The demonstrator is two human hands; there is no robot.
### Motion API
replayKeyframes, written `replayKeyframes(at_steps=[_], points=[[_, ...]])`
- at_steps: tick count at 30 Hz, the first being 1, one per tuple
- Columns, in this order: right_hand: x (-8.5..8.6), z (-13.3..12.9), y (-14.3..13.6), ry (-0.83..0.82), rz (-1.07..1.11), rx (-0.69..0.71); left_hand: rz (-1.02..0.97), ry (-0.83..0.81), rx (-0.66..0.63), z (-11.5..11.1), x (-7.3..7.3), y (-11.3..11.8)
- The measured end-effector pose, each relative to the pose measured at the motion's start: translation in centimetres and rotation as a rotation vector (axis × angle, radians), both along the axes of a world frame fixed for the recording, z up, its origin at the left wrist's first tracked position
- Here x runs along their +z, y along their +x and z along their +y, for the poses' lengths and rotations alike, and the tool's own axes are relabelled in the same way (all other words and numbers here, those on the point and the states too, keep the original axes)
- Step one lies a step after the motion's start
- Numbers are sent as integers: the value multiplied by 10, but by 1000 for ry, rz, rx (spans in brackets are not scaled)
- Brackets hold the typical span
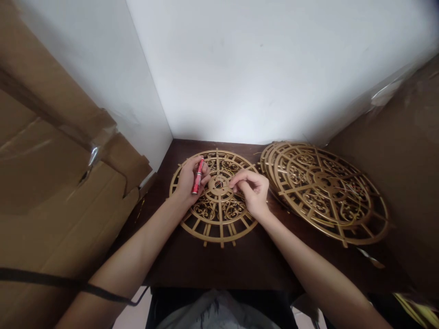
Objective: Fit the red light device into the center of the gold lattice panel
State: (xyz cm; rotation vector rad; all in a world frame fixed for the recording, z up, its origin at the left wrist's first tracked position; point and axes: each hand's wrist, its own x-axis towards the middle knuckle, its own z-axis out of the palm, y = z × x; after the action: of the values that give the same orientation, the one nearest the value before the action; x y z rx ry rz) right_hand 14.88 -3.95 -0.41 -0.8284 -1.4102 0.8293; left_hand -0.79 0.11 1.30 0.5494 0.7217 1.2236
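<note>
A round gold openwork panel (222,239) with scrollwork lies flat on the dark table before me. Over its left side, my left hand (187,178) holds a slim red tube (198,177), pen-like with silvery bands, slanting across the fingers. My right hand (254,188) is above the right half, close to the centre ring (220,193). Its thumb and forefinger are pinched together; whatever is between them is too small to name. Thin, light strands show around the hole in the centre.
Several similar gold panels (343,237) are stacked unevenly at the right, with yellowish strands on top. A small brush-like item (372,259) lies near them. Cardboard (51,183) rises on the left and more cardboard (404,183) on the right. A white wall (240,82) stands behind the table (219,269).
</note>
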Motion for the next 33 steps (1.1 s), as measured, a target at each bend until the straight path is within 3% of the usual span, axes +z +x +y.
replayKeyframes(at_steps=[8, 13, 18, 27, 33], points=[[-2, 2, 0, -90, 50, 32, -36, -12, 5, 0, 0, 0], [-4, 5, -3, -25, -229, -93, -49, 10, 5, -1, 0, 0], [-1, 5, -6, 64, -473, -33, -15, 8, -5, -3, 3, 1], [-9, 10, -6, 105, -604, 44, -21, -5, 19, -4, 7, 2], [-12, 12, -6, 139, -654, 48, 56, 44, 114, -4, 4, 4]])
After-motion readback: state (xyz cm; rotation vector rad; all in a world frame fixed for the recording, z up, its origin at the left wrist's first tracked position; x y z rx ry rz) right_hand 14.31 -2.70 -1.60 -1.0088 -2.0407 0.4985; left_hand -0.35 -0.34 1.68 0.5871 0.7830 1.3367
